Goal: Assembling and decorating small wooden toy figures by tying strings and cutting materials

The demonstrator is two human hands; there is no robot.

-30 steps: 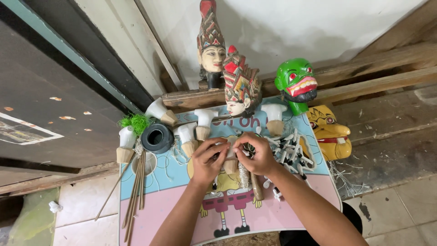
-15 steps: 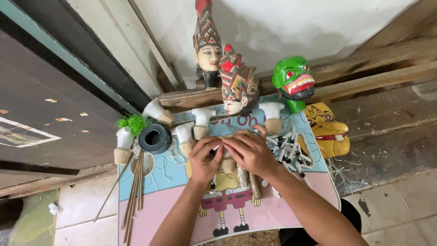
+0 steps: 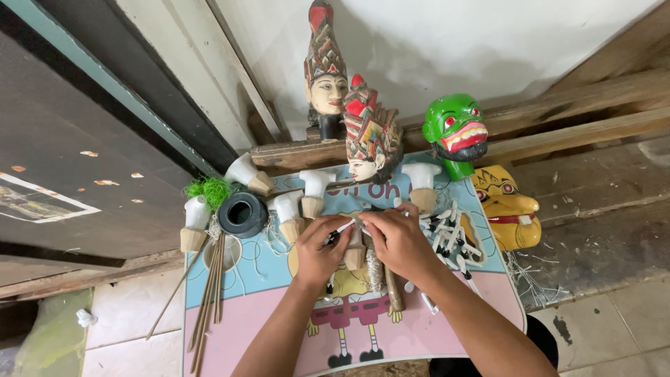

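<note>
My left hand [image 3: 315, 250] and my right hand [image 3: 399, 241] meet over a small table with a cartoon print [image 3: 251, 318]. Between their fingertips they pinch a small white stick-like piece [image 3: 342, 227]. Just beyond the hands stands a painted puppet head with a red and multicolour headdress [image 3: 370, 139]. Below the hands lie a short wooden peg [image 3: 354, 258] and a rod wound with thread [image 3: 377, 269], partly hidden by my fingers. A pile of small white carved pieces [image 3: 450, 234] lies right of my right hand.
Several white-topped wooden pegs [image 3: 312, 188] stand about the table's far half, beside a black ring [image 3: 243, 213] and a green tuft [image 3: 209, 188]. Thin bamboo sticks [image 3: 209, 293] lie left. A second puppet head [image 3: 326, 73], a green mask head [image 3: 457, 132] and a yellow one [image 3: 508, 206] stand behind.
My hands have drawn closer together, the right one shifting left toward the left one. They now pinch the white piece between them.
</note>
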